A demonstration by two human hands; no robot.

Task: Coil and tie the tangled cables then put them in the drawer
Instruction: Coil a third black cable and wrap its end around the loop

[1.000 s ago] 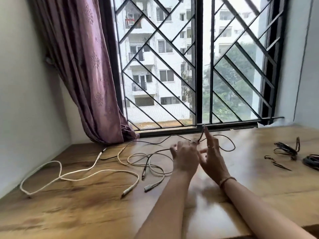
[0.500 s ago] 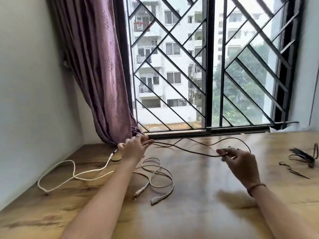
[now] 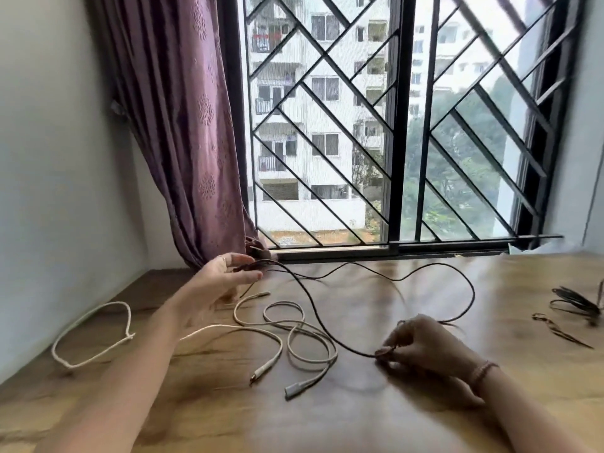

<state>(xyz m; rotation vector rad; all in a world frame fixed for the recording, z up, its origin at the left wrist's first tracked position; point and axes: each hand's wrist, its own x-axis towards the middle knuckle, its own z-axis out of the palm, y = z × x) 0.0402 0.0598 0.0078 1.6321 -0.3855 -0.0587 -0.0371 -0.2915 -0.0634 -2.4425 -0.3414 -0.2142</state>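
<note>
Head cam's showing the black cable (image 3: 313,317) stretching diagonally: left hand (image 3: 225,276) loosely gripping the far end, right hand (image 3: 421,346) pinching nearer. Right's grip is closer for looping.

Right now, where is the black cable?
In the head view, the black cable stretches over the wooden table from the left hand near the curtain to the right hand.
</note>
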